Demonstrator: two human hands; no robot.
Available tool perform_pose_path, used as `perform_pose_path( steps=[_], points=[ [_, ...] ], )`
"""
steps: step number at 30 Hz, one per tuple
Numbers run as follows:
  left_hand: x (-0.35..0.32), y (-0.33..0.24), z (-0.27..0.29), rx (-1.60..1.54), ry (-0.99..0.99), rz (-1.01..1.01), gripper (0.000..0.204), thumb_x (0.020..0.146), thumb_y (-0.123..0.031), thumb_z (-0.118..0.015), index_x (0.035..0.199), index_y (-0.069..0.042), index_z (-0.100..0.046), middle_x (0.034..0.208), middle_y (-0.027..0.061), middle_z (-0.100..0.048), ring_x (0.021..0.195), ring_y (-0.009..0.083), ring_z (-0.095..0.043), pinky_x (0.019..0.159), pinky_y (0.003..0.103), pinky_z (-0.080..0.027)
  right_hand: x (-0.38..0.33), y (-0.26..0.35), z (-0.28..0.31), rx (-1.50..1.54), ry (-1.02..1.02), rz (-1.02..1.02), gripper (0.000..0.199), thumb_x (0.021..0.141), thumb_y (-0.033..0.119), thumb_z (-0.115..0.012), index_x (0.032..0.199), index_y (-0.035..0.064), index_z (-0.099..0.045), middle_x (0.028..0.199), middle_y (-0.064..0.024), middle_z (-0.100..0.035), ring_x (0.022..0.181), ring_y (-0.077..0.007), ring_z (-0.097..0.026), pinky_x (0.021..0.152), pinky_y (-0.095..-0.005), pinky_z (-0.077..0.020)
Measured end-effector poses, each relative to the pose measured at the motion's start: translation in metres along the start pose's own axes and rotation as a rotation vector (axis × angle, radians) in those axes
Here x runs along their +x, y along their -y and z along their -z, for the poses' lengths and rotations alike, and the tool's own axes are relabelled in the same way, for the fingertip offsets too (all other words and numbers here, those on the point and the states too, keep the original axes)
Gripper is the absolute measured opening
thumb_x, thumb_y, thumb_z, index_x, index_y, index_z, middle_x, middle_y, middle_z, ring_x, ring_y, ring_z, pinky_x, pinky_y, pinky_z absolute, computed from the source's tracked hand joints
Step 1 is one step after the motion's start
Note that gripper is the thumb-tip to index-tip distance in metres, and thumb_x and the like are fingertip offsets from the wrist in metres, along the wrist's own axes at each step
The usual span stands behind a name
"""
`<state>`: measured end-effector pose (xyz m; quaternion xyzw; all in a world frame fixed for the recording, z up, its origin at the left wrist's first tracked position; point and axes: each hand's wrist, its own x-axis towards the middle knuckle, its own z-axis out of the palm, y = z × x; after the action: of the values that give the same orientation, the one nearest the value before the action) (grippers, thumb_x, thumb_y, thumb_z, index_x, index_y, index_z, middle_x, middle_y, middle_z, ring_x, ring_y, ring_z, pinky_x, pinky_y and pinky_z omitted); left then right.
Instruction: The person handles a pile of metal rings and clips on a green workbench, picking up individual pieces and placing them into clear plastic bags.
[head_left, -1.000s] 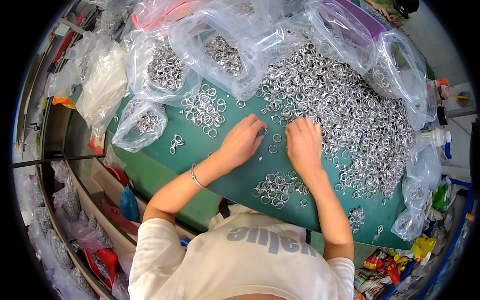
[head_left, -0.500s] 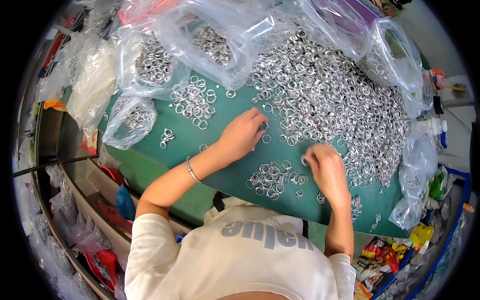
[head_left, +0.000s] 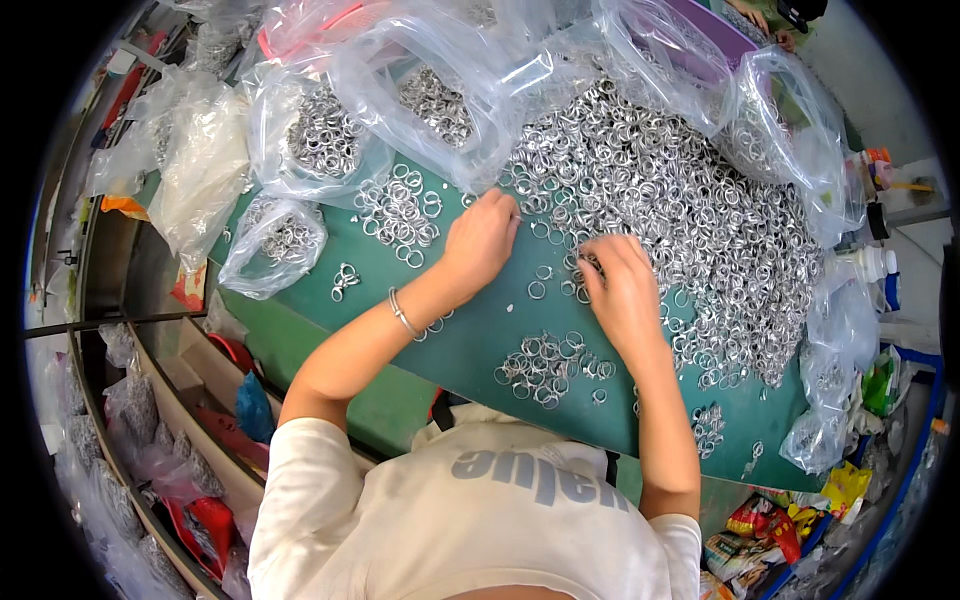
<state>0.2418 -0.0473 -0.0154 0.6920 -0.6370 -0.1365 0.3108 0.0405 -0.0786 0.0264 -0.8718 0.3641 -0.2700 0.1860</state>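
Observation:
A large heap of silver metal rings point(head_left: 690, 200) covers the right and far part of the green table point(head_left: 470, 350). At its left edge my left hand point(head_left: 480, 242), a bracelet on the wrist, has its fingers curled together; what they hold, if anything, is hidden. My right hand point(head_left: 622, 290) reaches over the heap's near-left edge, thumb and fingers bent around a metal ring there. A few loose rings point(head_left: 538, 290) lie between the hands. Nearer me is a small group of rings point(head_left: 553, 368), and another group point(head_left: 398, 215) lies left of my left hand.
Clear plastic bags of rings point(head_left: 325, 140) stand along the far left, with a smaller bag point(head_left: 275, 248) near the table's left edge. A purple bin point(head_left: 715, 30) is at the back. Shelving point(head_left: 200, 390) stands left; bagged packets point(head_left: 770, 520) lie at lower right.
My left hand has shifted slightly away from me, and the ring seen at its fingertips no longer shows. My right hand has moved forward and left onto the heap's edge.

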Motion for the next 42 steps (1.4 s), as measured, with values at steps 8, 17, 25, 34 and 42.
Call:
perform_pose_path(
  steps=[8,17,25,34,42],
  points=[
    [-0.030,0.012,0.035,-0.241,0.060,0.162,0.014,0.080,0.004,-0.058,0.094,0.004,-0.063,0.071,0.0127,-0.062,0.059,0.0196,-0.060,0.059,0.032,-0.048,0.020,0.007,-0.036,-0.201,0.066,0.082,0.019,0.075,0.008,-0.067,0.093,0.0018,-0.062,0.106,-0.0113,-0.054,0.098,-0.0277,-0.050,0.082,-0.0394,-0.0398],
    [-0.027,0.009,0.040,-0.164,0.032,0.146,0.012,0.081,-0.001,-0.061,0.091,0.004,-0.065,0.068,0.0121,-0.063,0.058,0.0187,-0.060,0.057,0.030,-0.048,0.040,-0.009,-0.059,-0.352,0.124,0.238,0.039,0.077,0.016,-0.069,0.112,0.0068,-0.057,0.115,-0.0097,-0.054,0.111,-0.0277,-0.048,0.092,-0.0412,-0.0364],
    [-0.035,0.006,0.042,-0.159,0.090,0.147,0.010,0.081,-0.001,-0.062,0.089,0.003,-0.066,0.075,0.0137,-0.065,0.063,0.0220,-0.063,0.060,0.032,-0.050,0.031,-0.041,-0.014,-0.332,-0.187,0.152,0.029,0.075,0.013,-0.069,0.101,0.0078,-0.057,0.101,-0.0053,-0.060,0.098,-0.0215,-0.053,0.091,-0.0413,-0.0346],
    [-0.032,0.001,0.036,-0.219,0.141,0.060,0.015,0.080,0.000,-0.061,0.095,0.002,-0.063,0.079,0.0126,-0.061,0.069,0.0247,-0.061,0.063,0.034,-0.049,-0.003,-0.041,0.017,-0.299,-0.264,-0.114,0.028,0.078,0.002,-0.062,0.105,0.0045,-0.058,0.109,-0.0084,-0.057,0.104,-0.0266,-0.051,0.092,-0.0400,-0.0339],
    [-0.016,-0.008,0.021,-0.201,0.180,0.044,0.015,0.080,-0.001,-0.062,0.094,0.003,-0.064,0.076,0.0135,-0.064,0.065,0.0244,-0.062,0.062,0.034,-0.049,0.015,-0.004,-0.028,-0.096,-0.042,0.154,0.025,0.072,-0.001,-0.063,0.097,0.0034,-0.063,0.103,-0.0078,-0.058,0.099,-0.0258,-0.051,0.082,-0.0362,-0.0377]
  ],
)
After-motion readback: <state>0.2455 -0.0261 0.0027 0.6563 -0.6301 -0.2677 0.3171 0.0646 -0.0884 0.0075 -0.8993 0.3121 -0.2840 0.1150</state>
